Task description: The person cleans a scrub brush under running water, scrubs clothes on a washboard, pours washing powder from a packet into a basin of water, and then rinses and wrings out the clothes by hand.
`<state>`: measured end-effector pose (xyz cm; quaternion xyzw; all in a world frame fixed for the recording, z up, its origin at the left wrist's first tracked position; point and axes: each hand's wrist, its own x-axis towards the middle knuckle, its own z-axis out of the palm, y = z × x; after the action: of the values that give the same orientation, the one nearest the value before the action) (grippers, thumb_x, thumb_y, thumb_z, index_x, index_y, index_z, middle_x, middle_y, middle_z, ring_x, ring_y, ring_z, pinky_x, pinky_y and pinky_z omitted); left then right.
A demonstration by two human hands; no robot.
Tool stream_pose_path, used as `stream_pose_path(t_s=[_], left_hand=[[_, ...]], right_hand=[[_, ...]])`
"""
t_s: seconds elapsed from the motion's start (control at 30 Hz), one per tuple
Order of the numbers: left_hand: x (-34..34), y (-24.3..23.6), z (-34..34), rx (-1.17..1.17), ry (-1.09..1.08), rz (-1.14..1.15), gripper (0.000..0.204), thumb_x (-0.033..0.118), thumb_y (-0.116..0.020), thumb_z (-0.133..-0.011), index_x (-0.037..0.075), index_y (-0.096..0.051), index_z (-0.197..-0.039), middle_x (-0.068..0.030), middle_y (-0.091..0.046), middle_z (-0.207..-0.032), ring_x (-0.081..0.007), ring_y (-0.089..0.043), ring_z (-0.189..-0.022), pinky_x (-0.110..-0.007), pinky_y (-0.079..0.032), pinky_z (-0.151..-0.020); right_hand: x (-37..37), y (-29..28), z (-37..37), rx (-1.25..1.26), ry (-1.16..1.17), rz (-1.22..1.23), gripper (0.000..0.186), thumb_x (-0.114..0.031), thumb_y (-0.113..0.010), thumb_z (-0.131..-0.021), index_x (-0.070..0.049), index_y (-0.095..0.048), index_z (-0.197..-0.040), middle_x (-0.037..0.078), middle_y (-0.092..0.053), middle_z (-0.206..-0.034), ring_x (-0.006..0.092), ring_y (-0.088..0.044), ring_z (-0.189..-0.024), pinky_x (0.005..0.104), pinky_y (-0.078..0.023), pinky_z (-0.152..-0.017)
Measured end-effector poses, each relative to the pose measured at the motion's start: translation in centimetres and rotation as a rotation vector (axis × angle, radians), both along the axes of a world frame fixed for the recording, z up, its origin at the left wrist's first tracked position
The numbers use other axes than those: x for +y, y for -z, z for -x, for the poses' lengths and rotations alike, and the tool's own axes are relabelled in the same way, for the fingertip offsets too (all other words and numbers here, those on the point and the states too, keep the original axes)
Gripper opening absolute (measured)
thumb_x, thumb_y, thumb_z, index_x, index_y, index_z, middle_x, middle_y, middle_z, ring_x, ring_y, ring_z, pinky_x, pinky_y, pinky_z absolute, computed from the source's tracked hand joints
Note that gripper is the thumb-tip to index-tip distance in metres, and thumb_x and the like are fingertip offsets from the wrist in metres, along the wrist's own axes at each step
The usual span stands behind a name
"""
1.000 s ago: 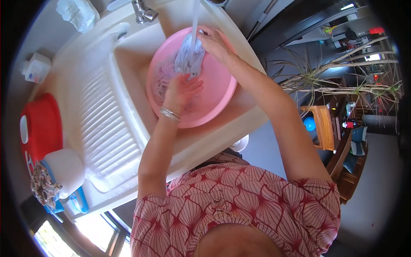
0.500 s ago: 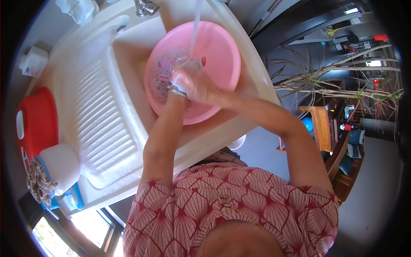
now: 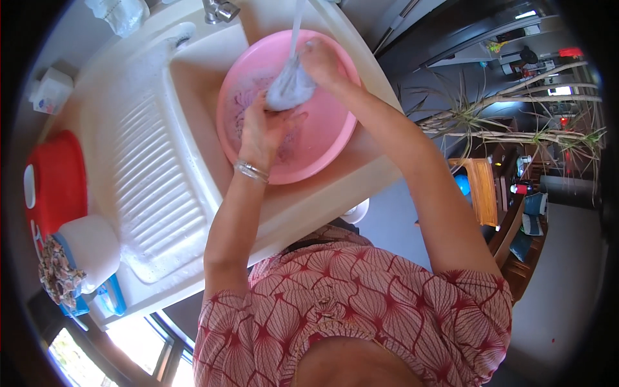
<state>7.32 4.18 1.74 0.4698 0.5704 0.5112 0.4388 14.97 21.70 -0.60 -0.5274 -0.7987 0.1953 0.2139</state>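
A wet whitish cloth (image 3: 291, 88) is stretched between my hands above a pink basin (image 3: 334, 149). My right hand (image 3: 318, 60), at the basin's far right, pinches the upper end of the cloth next to the stream of running water (image 3: 296, 29). From below, my left hand (image 3: 264, 129), with silver bracelets at the wrist, cups the cloth's bulging lower end with thumb and fingers. What kind of cloth piece it is cannot be made out. Sudsy water and soaked fabric (image 3: 242, 97) lie in the basin's left side.
The basin sits in a cream sink (image 3: 193, 84) with a ribbed washboard (image 3: 155, 187) on its left. A faucet (image 3: 220, 11) stands at the back. Along the left edge are a red tub (image 3: 61, 180), a white container (image 3: 93, 251) and a white box (image 3: 53, 91).
My hands, bunched together over the basin before, have come apart. The right moved up and right with the cloth's end, and the left shifted down and left. The cloth now hangs stretched between them.
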Motion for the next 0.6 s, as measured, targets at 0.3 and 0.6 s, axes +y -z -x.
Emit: stream_pose_path(t_s=[0.3, 0.6], left_hand=[[1.5, 4.8, -0.3, -1.265, -0.328, 0.474, 0.031, 0.018, -0.039, -0.089, -0.001, -0.040, -0.113, -0.0193, -0.049, -0.109, -0.0363, -0.050, -0.099, -0.047, -0.041, -0.086], [2.6, 6.2, -1.0, -1.258, -0.320, 0.472, 0.030, 0.022, -0.036, -0.090, -0.001, -0.046, -0.108, -0.0160, -0.055, -0.099, -0.0303, -0.053, -0.091, -0.042, -0.042, -0.085]], right_hand=[[-0.3, -2.0, 0.9, 1.068, 0.124, 0.860, 0.022, -0.009, -0.045, -0.088, 0.004, -0.050, -0.105, 0.017, -0.060, -0.093, 0.0267, -0.061, -0.085, 0.0398, -0.050, -0.077], [-1.0, -3.0, -1.0, 0.804, -0.112, 0.766, 0.026, -0.008, -0.053, -0.083, 0.001, -0.049, -0.108, 0.013, -0.058, -0.098, 0.0237, -0.060, -0.087, 0.0330, -0.049, -0.075]])
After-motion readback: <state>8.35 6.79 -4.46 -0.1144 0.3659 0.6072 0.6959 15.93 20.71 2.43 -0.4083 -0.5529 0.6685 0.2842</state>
